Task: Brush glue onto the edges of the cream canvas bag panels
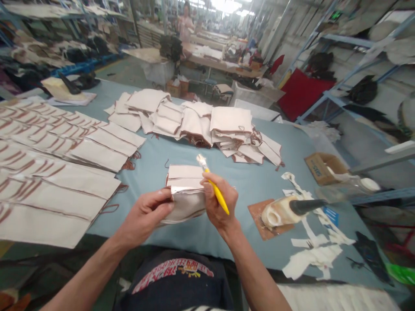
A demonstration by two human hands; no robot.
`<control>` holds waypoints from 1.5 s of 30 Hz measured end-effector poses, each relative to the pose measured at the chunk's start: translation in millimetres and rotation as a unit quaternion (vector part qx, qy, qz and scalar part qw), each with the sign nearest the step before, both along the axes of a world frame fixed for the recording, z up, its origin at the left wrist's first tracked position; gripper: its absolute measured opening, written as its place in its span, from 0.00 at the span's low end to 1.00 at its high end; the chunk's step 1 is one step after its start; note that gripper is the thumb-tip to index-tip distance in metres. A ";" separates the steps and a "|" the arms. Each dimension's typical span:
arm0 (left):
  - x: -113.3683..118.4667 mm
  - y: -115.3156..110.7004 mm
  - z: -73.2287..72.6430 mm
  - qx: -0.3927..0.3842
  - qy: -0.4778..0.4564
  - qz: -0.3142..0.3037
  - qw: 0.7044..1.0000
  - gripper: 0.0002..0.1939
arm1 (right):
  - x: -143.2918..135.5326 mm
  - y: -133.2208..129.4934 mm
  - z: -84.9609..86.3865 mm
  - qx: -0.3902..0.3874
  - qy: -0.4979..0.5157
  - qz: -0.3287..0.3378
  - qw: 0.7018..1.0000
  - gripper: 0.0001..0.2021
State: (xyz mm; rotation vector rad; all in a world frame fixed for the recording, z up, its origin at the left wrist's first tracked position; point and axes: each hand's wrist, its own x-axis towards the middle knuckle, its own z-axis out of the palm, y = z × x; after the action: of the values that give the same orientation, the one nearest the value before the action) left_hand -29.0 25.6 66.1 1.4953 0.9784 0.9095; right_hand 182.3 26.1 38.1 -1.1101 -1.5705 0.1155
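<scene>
Cloth (pixel 189 203), cream with brown trim, is lying near the front middle of the blue tabletop (pixel 253 181) in the head view, directly before the person's apron (pixel 175 280). Its near part is rising at a white edge and its far part is lying flat; whether these are forming one folded piece or two overlapping ones is unclear. The left hand (pixel 149 211) is pinching the left edge between thumb and fingers. The right hand (pixel 221 198) is grasping a yellow brush (pixel 218 194), its fingers appearing to be touching the cloth's right side. The whitish bristles are pointing away from the person, showing at the cloth's far edge; contact is hard to tell.

To the left, rows (pixel 48 203) of similar pieces are overlapping. Beyond the cloth, a pile (pixel 231 119) of more pieces is spreading sideways. To the right, a bottle (pixel 280 211) with a dark spout is leaning over a brown pad (pixel 254 214), and white scraps (pixel 311 259) are lying past it. A carton (pixel 324 168) is sitting farther right. In the background, another person (pixel 185 28) is standing, blurred.
</scene>
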 end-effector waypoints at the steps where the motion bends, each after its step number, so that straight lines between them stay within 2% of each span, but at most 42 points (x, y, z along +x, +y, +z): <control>1: -1.6 4.1 3.8 -0.020 -0.017 -0.009 1.000 0.11 | -2.5 3.3 3.0 0.005 -0.010 0.011 1.000 0.11; 4: -9.5 16.7 9.7 -0.081 -0.049 -0.042 0.995 0.14 | -5.9 10.7 16.6 0.010 0.022 0.004 1.000 0.12; 6: -17.0 23.7 8.2 -0.108 -0.044 -0.072 0.991 0.18 | -2.7 15.4 27.3 -0.005 0.078 -0.012 0.997 0.12; 9: -26.3 29.0 0.3 -0.104 -0.017 -0.093 0.990 0.24 | 8.4 24.9 41.3 -0.043 0.154 -0.024 0.987 0.16; 11: -27.0 27.7 -3.8 -0.087 0.005 -0.109 0.990 0.25 | 15.9 31.9 46.8 -0.061 0.174 -0.027 0.983 0.18; 15: -16.1 14.6 -1.2 -0.041 0.068 -0.134 0.988 0.14 | 21.1 43.7 45.1 -0.090 0.169 -0.027 0.981 0.20; 19: -3.9 -1.9 4.7 0.027 0.104 -0.115 0.988 0.14 | 17.1 48.6 36.3 -0.115 0.165 -0.048 0.978 0.19; 22: 0.3 -9.3 2.4 0.054 0.117 -0.132 0.983 0.14 | 15.2 39.9 37.5 -0.097 0.216 -0.064 0.970 0.18; 24: 0.8 -11.6 -2.0 0.072 0.129 -0.124 0.981 0.13 | 13.7 26.0 41.8 -0.098 0.282 -0.064 0.952 0.17; 28: -3.1 -14.5 -12.0 0.092 0.157 -0.079 0.980 0.13 | 4.0 -10.7 44.5 -0.187 0.394 -0.025 0.900 0.16; 31: -6.5 -18.7 -19.3 0.112 0.186 -0.048 0.975 0.13 | -8.7 -30.7 35.7 -0.262 0.445 -0.022 0.856 0.17; 34: -6.1 -24.5 -28.4 0.170 0.205 -0.017 0.964 0.15 | -17.4 -36.7 25.4 -0.310 0.477 -0.035 0.822 0.18; 39: -0.2 -29.8 -40.9 0.300 0.202 0.004 0.932 0.16 | -16.4 -32.2 19.0 -0.333 0.489 -0.049 0.805 0.18; 45: 1.4 -23.6 -41.7 0.400 0.268 0.027 0.876 0.15 | -21.8 -47.3 12.6 -0.395 0.468 -0.015 0.790 0.20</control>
State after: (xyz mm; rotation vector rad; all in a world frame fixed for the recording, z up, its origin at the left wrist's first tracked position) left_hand -27.6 2.0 24.4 2.5343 1.0891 1.0224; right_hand 160.5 -21.2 50.7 -1.3724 -0.5500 1.2074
